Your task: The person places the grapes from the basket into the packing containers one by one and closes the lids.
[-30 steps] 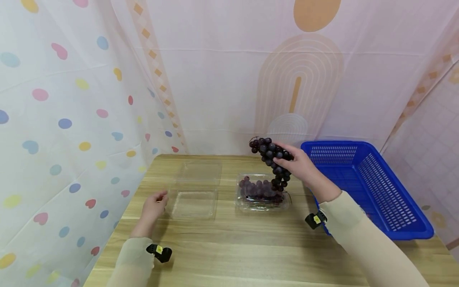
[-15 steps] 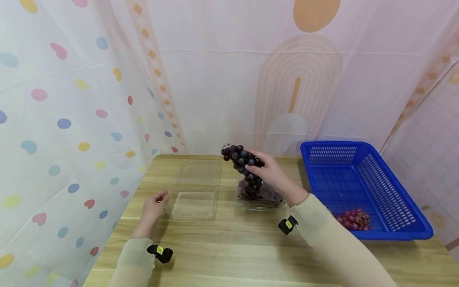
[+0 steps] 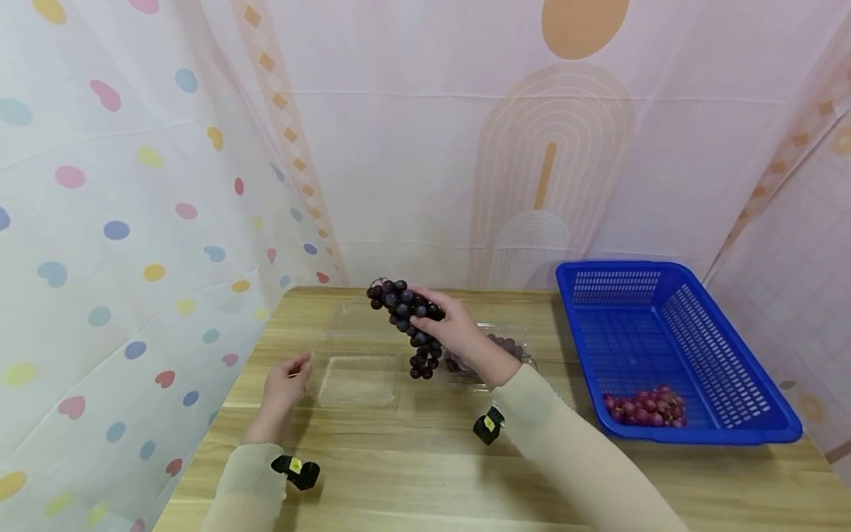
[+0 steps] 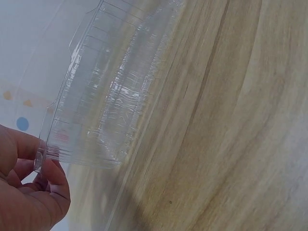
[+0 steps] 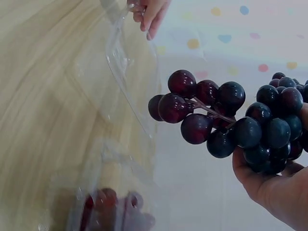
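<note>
A bunch of dark grapes is gripped by my right hand above the table. In the right wrist view, the lower part of the bunch hangs free, with its stem showing between the grapes. My left hand pinches the rim corner of a clear plastic clamshell box between thumb and fingers, as the left wrist view shows. The box lies with its lid spread back, and nothing is seen inside it. Partly hidden behind my right hand is a second clear clamshell box with dark red grapes in it.
At the right stands a blue perforated basket holding a bunch of red grapes in its near left corner. The wooden table ends at a patterned curtain at the back and left.
My right hand has carried the dark grapes leftward, from above the filled box to beside the open box. The red grapes in the basket have come into view. My left hand stays put.
</note>
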`<state>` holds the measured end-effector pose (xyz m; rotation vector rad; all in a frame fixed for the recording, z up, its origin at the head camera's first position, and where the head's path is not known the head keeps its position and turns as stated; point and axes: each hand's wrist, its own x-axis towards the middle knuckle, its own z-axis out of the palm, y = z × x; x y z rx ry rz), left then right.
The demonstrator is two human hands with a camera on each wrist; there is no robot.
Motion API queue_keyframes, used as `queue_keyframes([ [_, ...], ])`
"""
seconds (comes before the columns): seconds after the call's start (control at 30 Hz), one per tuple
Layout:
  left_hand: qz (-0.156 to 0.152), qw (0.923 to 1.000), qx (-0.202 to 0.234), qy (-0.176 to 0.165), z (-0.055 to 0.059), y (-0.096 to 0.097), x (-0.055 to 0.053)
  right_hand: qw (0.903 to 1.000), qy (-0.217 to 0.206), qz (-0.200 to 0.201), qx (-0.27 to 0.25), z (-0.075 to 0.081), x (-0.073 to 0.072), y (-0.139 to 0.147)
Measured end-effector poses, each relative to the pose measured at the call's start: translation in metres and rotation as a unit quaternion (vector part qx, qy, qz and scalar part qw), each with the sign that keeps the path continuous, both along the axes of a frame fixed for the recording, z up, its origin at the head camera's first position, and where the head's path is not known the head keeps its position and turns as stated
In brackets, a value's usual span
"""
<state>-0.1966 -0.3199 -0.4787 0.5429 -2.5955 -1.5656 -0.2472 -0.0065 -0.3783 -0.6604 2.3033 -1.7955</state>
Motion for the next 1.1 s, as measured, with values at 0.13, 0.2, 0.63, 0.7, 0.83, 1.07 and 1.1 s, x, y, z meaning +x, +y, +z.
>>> queue_keyframes([
  [0.13,0.004,1.0,-0.001,0.005,0.0,0.0,0.0,0.9998,0.016,-0.008,0.004,-0.005,0.0,-0.012],
  [0.2,0.004,1.0,-0.003,0.006,0.0,-0.001,0.001,0.9998,0.019,-0.01,0.005,-0.008,0.0,-0.017],
  [0.63,0.005,0.9995,-0.03,0.012,-0.001,0.002,0.001,0.9989,0.003,-0.04,-0.025,-0.027,0.002,-0.048],
  [0.7,0.008,0.9991,-0.038,0.017,-0.002,0.003,0.001,0.9986,0.012,-0.04,-0.032,-0.03,0.002,-0.052],
  [0.83,0.017,0.9983,-0.046,0.031,-0.004,0.005,-0.001,0.9979,0.024,-0.039,-0.046,-0.036,0.004,-0.06],
  [1.07,0.031,0.9968,-0.057,0.046,-0.007,0.009,-0.003,0.999,0.016,-0.035,-0.024,-0.049,0.007,-0.069],
  [1.1,0.032,0.9967,-0.057,0.048,-0.008,0.009,-0.003,0.9991,0.018,-0.034,-0.019,-0.051,0.006,-0.069],
])
